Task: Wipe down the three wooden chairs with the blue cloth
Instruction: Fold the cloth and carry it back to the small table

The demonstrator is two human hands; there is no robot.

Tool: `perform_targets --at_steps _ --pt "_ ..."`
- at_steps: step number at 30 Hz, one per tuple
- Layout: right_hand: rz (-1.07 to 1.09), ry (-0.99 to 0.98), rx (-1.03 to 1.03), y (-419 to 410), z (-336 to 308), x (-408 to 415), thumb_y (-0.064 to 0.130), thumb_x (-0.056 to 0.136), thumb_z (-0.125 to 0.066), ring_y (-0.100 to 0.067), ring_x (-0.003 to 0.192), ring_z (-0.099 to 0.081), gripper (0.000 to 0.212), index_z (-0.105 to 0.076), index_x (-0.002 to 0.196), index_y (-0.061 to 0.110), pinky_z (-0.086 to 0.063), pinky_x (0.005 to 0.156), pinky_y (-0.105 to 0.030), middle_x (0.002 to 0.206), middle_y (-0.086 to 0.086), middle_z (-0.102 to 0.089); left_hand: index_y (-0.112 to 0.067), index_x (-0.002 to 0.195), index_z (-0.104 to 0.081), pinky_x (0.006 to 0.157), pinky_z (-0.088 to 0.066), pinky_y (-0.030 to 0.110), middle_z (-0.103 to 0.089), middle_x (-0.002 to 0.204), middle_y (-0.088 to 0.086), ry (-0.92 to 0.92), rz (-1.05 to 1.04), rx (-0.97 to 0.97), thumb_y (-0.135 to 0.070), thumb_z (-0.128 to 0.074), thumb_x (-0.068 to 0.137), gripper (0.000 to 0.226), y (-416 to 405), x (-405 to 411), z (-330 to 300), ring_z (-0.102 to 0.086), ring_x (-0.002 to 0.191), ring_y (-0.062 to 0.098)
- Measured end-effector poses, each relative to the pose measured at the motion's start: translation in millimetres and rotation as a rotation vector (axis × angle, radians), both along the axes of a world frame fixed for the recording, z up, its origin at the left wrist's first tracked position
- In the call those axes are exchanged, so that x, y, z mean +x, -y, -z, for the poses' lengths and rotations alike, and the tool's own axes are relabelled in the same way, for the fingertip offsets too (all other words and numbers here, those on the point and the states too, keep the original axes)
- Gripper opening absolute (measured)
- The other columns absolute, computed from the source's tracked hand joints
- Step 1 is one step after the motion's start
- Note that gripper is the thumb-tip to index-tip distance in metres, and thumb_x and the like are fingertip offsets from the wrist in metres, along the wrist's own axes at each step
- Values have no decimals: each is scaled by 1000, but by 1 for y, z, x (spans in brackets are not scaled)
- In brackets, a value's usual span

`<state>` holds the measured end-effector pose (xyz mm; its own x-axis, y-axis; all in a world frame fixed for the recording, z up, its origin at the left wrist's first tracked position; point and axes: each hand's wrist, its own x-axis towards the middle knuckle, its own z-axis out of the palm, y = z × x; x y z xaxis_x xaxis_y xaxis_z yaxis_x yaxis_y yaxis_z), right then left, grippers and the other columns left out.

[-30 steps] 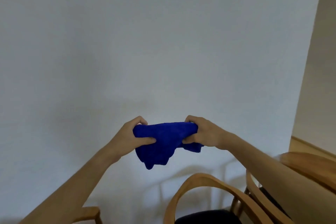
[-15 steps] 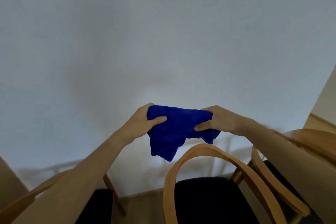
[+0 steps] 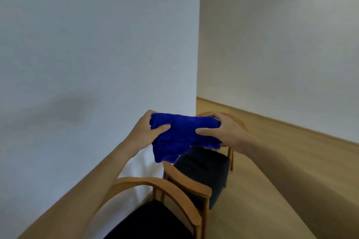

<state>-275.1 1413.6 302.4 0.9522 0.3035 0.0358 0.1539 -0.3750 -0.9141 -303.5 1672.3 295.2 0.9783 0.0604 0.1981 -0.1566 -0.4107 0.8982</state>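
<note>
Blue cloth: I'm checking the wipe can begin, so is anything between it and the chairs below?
Nothing visible. Both hands, left and right, grip the blue cloth in open air above the far chair; the near chair sits lower, unobstructed.

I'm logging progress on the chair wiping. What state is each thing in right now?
blue cloth: bunched, held in the air between both hands, touching no chair.
left hand: grips the cloth's left end.
right hand: grips the cloth's right end.
near chair: upright by the wall, dark seat, not being wiped.
far chair: upright, below the cloth, not being wiped.
</note>
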Motion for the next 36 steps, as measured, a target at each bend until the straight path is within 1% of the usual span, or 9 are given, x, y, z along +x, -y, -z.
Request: perform_targets --at_steps 4,8,12,15,18,26,29,33,36 --pt "274 -8 14 78 16 36 42 72 -83 -15 97 -61 52 -53 113 30 -57 83 -37 108 6 -61 -29 125 -45 77 -56 26 -52 118 -8 7 173 21 -30 -67 88 43 86 75 9 -54 107 11" --pt "445 -22 30 146 28 82 40 73 -83 -14 96 -60 59 -49 120 27 -56 75 -31 111 4 -59 -30 132 -43 77 -56 22 -53 121 -9 -12 380 12 -28 -73 83 57 159 144 15 -55 105 5" --pt "559 -3 42 202 32 139 40 75 -82 -13 97 -59 58 -48 121 29 -54 70 -27 114 5 -58 -46 134 -39 84 -57 36 -51 124 -18 -30 567 0 -34 -83 71 78 209 224 22 -57 110 8" --pt "601 0 42 245 28 177 40 77 -80 -15 97 -62 56 -49 123 32 -55 68 -26 114 3 -59 -50 129 -45 81 -58 38 -52 125 -21 -23 661 11 -43 -85 65 76 249 277 24 -59 110 11" --pt "637 -3 86 297 23 207 37 79 -78 -19 95 -66 50 -50 121 34 -60 73 -30 111 -2 -62 -42 129 -50 80 -58 41 -54 128 -11 -54 751 -49 -35 -86 67 72 304 321 20 -62 109 18" --pt "751 37 90 447 11 268 34 82 -76 -13 93 -63 39 -55 114 30 -52 58 -17 110 1 -59 -36 126 -53 80 -58 37 -55 125 -10 -6 822 -14 -34 -87 67 68 470 413 2 -64 104 13" --pt "740 53 80 504 9 298 34 82 -77 -12 92 -63 40 -54 115 29 -52 58 -16 110 2 -59 -35 125 -54 80 -58 35 -59 120 -13 25 805 6 -31 -86 69 66 527 442 2 -64 101 10" --pt "720 75 61 576 0 335 35 80 -77 -11 90 -64 41 -55 115 30 -52 59 -16 110 4 -59 -39 123 -55 81 -57 34 -58 121 -16 58 779 12 -44 -86 61 69 595 479 -1 -60 107 7" --pt "690 76 21 622 -11 365 36 81 -76 -12 91 -64 41 -54 116 30 -54 61 -19 110 5 -58 -38 124 -55 77 -58 35 -57 122 -13 54 769 -13 -37 -86 66 66 638 503 -10 -64 102 11"
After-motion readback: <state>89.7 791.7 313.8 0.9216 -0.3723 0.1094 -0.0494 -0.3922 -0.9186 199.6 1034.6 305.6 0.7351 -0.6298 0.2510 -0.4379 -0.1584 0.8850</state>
